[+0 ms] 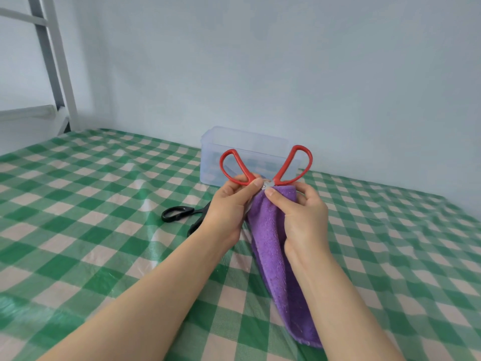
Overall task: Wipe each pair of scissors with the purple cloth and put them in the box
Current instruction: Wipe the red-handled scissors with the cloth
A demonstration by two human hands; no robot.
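A green checked table (78,243) was seen. The purple cloth (270,256) was held over its middle, pinched round the blades by the right hand (304,214). The clear box (250,147) was set by the far edge. The red scissors (285,169), handles spread, were pinched by the left hand (226,209). Black scissors (177,212) were laid near the middle.

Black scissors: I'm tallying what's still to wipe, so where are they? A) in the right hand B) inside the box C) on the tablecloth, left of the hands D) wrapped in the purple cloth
C: the black scissors lie on the checked tablecloth, partly behind the left hand, which holds the red scissors; the right hand grips the purple cloth.
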